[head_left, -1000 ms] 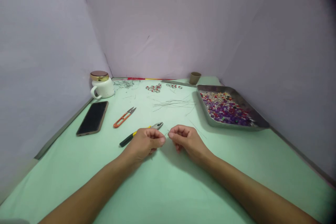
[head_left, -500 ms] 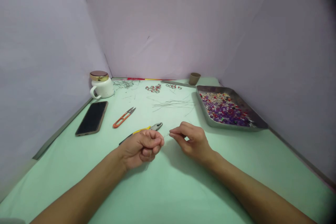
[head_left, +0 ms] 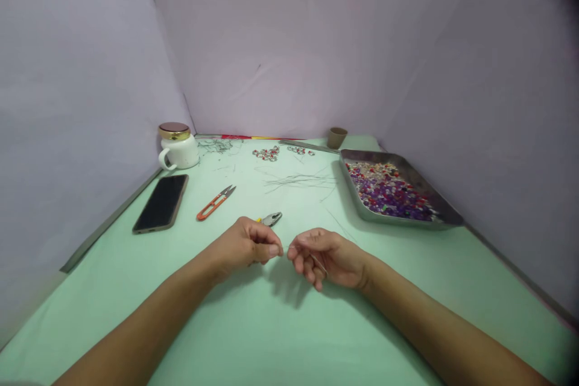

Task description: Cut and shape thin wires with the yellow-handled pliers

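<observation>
My left hand [head_left: 253, 247] is closed in a pinch, thumb against forefinger, on what looks like a thin wire. Facing it across a small gap, my right hand [head_left: 323, 256] is turned partly palm up, with thumb and forefinger pinched on the thin wire [head_left: 286, 248]. A fine strand also shows across its curled lower fingers. Whether a bead is on the wire is too small to tell. Behind my left hand lie pliers [head_left: 272, 219]; their jaws show and their yellow handle is mostly hidden. Several loose wires [head_left: 301, 180] lie farther back on the green table.
A metal tray [head_left: 362, 208] of mixed beads stands at right. Orange thread snips [head_left: 216, 203], a phone [head_left: 161, 204] and a lidded white mug [head_left: 181, 152] are at left. Red-and-clear beaded pieces [head_left: 266, 154], wire scraps [head_left: 215, 146] and a brown cup [head_left: 337, 137] are at the back.
My left hand has turned over, back upward, covering more of the pliers. My right hand has rotated palm up and come lower, nearer the left fingertips. The view has shifted slightly.
</observation>
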Available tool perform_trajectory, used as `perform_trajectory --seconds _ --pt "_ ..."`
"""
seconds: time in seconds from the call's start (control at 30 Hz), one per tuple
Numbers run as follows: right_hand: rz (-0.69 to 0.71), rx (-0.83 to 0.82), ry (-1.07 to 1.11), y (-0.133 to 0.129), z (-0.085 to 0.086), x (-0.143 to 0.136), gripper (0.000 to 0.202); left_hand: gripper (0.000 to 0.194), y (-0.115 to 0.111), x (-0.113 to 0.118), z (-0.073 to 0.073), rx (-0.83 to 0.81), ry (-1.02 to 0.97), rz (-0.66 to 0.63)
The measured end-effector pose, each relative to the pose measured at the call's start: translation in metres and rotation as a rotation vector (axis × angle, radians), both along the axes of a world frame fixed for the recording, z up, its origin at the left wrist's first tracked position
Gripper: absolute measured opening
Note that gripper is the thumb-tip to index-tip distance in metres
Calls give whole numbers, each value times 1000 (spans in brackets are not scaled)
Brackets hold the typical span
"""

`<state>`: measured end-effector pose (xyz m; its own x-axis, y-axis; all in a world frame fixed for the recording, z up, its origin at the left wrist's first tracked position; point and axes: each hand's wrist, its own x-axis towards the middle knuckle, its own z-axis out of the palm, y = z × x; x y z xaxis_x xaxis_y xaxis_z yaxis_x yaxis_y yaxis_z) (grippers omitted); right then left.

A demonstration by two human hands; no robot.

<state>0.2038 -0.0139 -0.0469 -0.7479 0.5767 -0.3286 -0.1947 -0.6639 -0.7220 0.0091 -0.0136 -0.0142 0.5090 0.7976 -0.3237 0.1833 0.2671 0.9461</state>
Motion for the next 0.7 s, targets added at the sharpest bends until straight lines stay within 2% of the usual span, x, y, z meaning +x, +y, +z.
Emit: perform_trajectory --seconds 0.17,0.37,0.47,0.57,0.63,0.7 --pt "-33 -7 0 0 -1 0 21 11 1 2 0 57 53 44" --pt "-129 162 -169 -2 4 -1 16 14 0 2 0 10 90 63" --pt "-186 427 -386 -3 7 0 14 13 1 -3 3 -73 56 29" --pt "-210 811 -583 -5 12 1 15 15 3 -8 6 -246 -102 21" --pt "-225 1074 -646 -7 14 1 15 16 4 -11 7 -355 -231 43" --pt "-256 1237 -656 -9 15 1 13 12 5 -12 7 -397 -299 67"
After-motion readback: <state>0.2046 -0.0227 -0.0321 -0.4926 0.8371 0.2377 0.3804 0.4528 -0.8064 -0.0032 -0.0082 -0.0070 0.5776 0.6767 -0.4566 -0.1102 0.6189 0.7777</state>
